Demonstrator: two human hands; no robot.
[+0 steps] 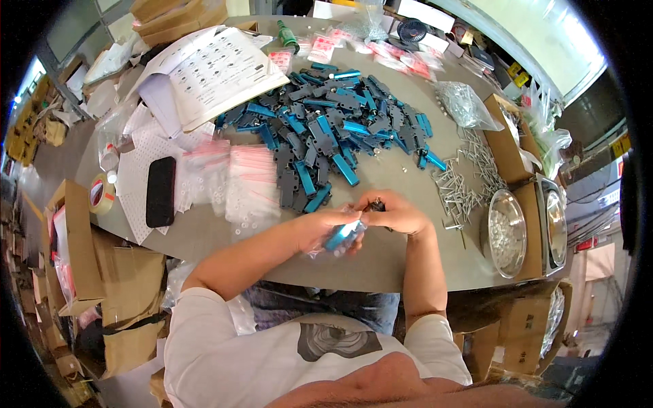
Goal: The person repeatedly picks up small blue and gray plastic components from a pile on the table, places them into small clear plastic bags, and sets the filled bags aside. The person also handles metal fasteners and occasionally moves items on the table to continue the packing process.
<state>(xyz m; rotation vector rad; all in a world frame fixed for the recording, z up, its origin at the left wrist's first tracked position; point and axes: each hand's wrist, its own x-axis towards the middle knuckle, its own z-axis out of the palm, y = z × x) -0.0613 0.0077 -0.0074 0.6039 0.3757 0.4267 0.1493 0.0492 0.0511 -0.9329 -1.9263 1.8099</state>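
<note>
My left hand is closed around a small clear plastic bag with a shiny blue part inside it. Close against it, my right hand has its fingers curled by the bag's upper end, and a small dark piece shows between thumb and forefinger. Just beyond both hands spreads a heap of blue and dark grey hinge-like parts. Flat clear bags with red edges lie in a stack to the left of the heap.
Loose screws are scattered on the right, beside a clear bowl of small white pieces. A black phone, a tape roll and a printed sheet lie on the left. Cardboard boxes flank the table.
</note>
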